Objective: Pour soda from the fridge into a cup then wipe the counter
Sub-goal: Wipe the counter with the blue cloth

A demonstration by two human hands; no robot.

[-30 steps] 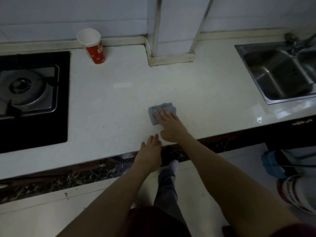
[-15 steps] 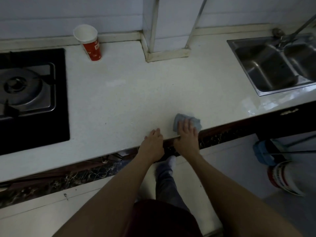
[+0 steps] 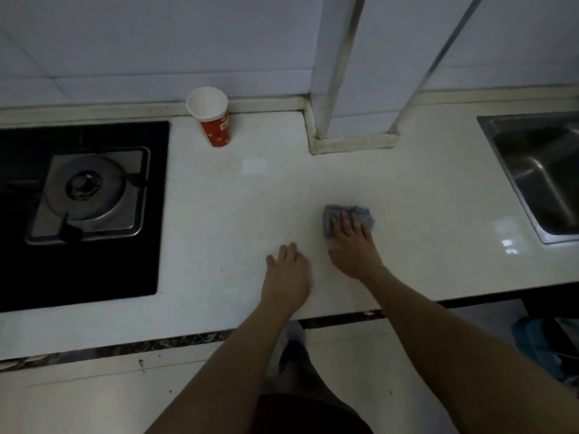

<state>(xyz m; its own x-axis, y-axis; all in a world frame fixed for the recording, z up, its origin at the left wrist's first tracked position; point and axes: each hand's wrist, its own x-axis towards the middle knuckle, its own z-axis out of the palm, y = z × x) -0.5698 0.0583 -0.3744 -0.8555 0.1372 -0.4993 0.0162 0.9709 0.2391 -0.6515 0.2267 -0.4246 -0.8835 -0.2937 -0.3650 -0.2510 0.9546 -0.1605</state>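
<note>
A small blue-grey cloth (image 3: 360, 214) lies bunched on the white counter (image 3: 250, 208). My right hand (image 3: 354, 245) presses flat on it with straight fingers, covering its near part. To its left my left hand (image 3: 286, 274) rests flat on the bare counter, fingers straight, holding nothing. A red paper cup (image 3: 211, 115) with a white inside stands upright at the back against the wall, far from both hands. Its contents cannot be seen.
A black gas hob (image 3: 84, 195) with a steel burner fills the counter's left side. A steel sink (image 3: 539, 180) is set in at the right. A tiled column (image 3: 351, 89) juts onto the counter at the back. Blue items (image 3: 542, 346) lie on the floor at right.
My right hand has slid the cloth away from the counter's front edge, back toward the middle. My left hand has moved from the edge further onto the counter.
</note>
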